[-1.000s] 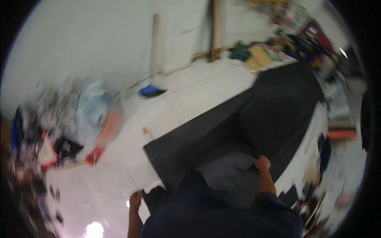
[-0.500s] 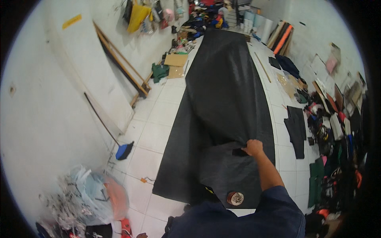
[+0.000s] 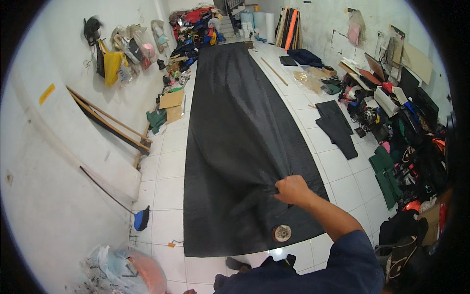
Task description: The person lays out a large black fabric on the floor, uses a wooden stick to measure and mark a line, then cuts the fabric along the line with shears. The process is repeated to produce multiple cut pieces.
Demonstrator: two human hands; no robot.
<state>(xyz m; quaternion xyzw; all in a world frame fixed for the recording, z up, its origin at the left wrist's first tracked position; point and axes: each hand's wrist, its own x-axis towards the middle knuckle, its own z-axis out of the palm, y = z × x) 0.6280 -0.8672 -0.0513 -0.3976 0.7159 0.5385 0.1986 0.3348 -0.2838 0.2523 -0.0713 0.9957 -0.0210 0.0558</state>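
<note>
Right grip (image 3: 292, 190): fist clenched on a bunched fold of black sheet near its right edge, back of the hand uppermost.

Broom (image 3: 141, 218), blue head, dark handle: at the far left, against the wall.

Plastic bags (image 3: 117, 267), clear and pinkish: heaped at lower left.

Left grip (image 3: 189, 291): only a sliver of what seems to be this hand shows at the lower edge; whether it is spread or holding anything cannot be told.

Black sheet (image 3: 220, 147), one, long: laid over the white tiled floor (image 3: 166, 208), running from just before the person toward the far end of the room. Faint sheen; creases fan out from the fist. Judged thin, limp and soft, tough rather than fragile, perhaps a little slick. Light at any one spot, but its length should make the whole drag. Best holds: a gathered fistful, as now, or the two near corners, one per hand; a single pinch would likely skew it.

Round reel (image 3: 282, 233), pale end, reddish-brown side: on the sheet by its near edge, below the fist. Likely to tip or roll if the cloth beneath is tugged.

Dark folded garment (image 3: 338, 128): on the floor, right of the sheet, apart from it.
</note>
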